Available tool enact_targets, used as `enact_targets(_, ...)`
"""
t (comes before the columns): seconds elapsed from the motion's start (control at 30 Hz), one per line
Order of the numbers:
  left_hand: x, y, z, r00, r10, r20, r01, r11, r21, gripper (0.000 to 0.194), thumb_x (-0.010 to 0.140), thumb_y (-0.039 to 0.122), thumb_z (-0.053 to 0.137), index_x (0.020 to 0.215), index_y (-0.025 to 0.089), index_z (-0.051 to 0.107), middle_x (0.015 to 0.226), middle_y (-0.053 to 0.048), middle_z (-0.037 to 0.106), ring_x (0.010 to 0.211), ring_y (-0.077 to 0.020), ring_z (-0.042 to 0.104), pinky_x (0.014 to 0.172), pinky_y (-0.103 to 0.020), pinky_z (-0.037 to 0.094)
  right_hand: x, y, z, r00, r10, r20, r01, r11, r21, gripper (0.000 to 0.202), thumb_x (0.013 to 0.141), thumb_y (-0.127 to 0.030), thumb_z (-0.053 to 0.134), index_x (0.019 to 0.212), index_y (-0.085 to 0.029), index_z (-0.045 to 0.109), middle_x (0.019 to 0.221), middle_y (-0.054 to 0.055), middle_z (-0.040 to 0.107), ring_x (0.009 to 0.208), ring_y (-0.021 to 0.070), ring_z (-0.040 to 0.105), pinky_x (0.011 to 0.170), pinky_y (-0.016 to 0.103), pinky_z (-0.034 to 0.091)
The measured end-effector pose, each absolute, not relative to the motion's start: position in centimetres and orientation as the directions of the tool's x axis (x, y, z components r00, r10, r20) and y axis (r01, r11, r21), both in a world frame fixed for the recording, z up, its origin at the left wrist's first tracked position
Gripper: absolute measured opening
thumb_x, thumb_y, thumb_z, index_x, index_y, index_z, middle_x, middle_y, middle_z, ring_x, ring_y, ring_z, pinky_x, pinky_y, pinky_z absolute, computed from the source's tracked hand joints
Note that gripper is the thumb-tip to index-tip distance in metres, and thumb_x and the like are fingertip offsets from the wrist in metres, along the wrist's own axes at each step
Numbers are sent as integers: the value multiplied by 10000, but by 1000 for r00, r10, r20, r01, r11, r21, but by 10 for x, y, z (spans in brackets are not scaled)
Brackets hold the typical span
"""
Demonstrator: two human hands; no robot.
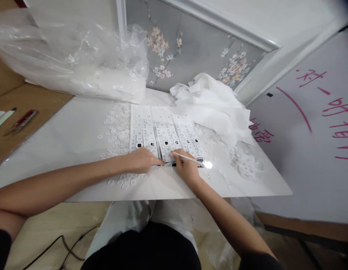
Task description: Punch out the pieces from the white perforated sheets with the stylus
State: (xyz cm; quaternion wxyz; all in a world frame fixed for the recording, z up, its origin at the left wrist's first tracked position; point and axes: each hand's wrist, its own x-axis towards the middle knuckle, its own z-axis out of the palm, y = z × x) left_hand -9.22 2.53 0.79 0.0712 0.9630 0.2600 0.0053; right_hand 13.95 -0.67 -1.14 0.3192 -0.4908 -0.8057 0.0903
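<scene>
White perforated sheets [164,127], printed with rows of small round marks and a few dark square openings, lie side by side on the table in front of me. My left hand [141,160] rests at their near edge, its index finger stretched out and touching the sheet; its other fingers are curled and partly hidden. Beside it, my right hand [187,168] is closed around a thin white stick-like tool [187,157], which slants to the right. Small clear square pieces [117,131] are scattered left of the sheets and below my left hand.
A large clear plastic bag [86,63] stands at the back left. Crumpled white sheeting [210,101] lies at the back right, with thin white scraps [247,165] nearer. Red-handled snips [24,119] rest on cardboard [47,107] at left. A whiteboard [303,161] leans at right.
</scene>
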Motion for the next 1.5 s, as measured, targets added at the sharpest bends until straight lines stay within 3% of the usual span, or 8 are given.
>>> enact_targets(0.27, -96, -15, 18, 942, 225, 250, 282, -932, -225, 346, 904, 77, 423, 1167, 93, 648, 617, -57, 637, 497, -166, 552, 429, -271, 345, 145, -10, -4, -210, 873, 440, 537, 479, -695, 164, 927, -316, 554, 982, -239, 687, 1002, 55, 716, 990, 232, 657, 899, 410, 528)
enact_targets(0.43, -93, -53, 34, 955, 88, 284, 159, -958, -237, 307, 870, 79, 465, 1101, 82, 666, 611, -71, 614, 494, -165, 528, 397, -277, 354, 148, -8, -5, -119, 895, 429, 569, 416, -709, 153, 897, -351, 601, 938, -240, 697, 951, 51, 721, 923, 237, 671, 845, 424, 546)
enact_targets(0.7, -91, -43, 44, 798, 584, -151, 546, -806, -231, 479, 825, -21, 427, 1289, -31, 548, 625, -104, 645, 493, -198, 595, 410, -294, 337, 168, -2, -1, -92, 941, 326, 564, 319, -762, 201, 894, -385, 599, 860, -224, 716, 931, 47, 727, 866, 230, 672, 773, 384, 543)
enact_targets(0.8, -90, -44, 39, 780, 597, -190, 547, -797, -257, 492, 817, -32, 437, 1298, -29, 542, 645, -115, 654, 508, -209, 609, 415, -293, 343, 178, -2, 2, -137, 957, 256, 547, 288, -786, 206, 897, -389, 596, 875, -225, 719, 928, 42, 726, 854, 223, 671, 755, 370, 538)
enact_targets(1.0, -91, -43, 29, 894, 447, -9, 429, -864, -263, 335, 840, 17, 446, 1106, 26, 650, 694, -118, 653, 569, -212, 610, 443, -296, 359, 189, -3, 3, -260, 951, 166, 514, 281, -810, 191, 894, -382, 606, 939, -243, 729, 977, 49, 728, 939, 229, 668, 842, 397, 537)
enact_targets(1.1, -91, -29, 24, 944, 329, 18, 323, -912, -253, 442, 872, 18, 400, 1284, 67, 554, 665, -69, 633, 544, -183, 585, 442, -281, 315, 190, -3, 2, -271, 944, 188, 508, 306, -805, 188, 898, -374, 602, 933, -244, 732, 983, 48, 727, 960, 228, 668, 878, 402, 528)
enact_targets(1.33, -83, -4, 16, 871, 476, -121, 459, -877, -144, 705, 860, 31, 384, 1532, 145, 205, 544, 13, 565, 452, -160, 530, 445, -270, 238, 194, -3, 3, -233, 964, 126, 540, 236, -808, 215, 909, -382, 581, 953, -234, 732, 968, 49, 732, 886, 222, 680, 790, 354, 533)
enact_targets(1.5, -78, -2, 18, 809, 569, -146, 573, -819, -13, 694, 883, 79, 412, 1528, 266, 234, 529, 25, 555, 461, -149, 519, 495, -251, 259, 195, -2, 2, -255, 957, 136, 525, 255, -812, 194, 902, -369, 591, 954, -245, 731, 1007, 52, 725, 937, 235, 672, 831, 378, 536)
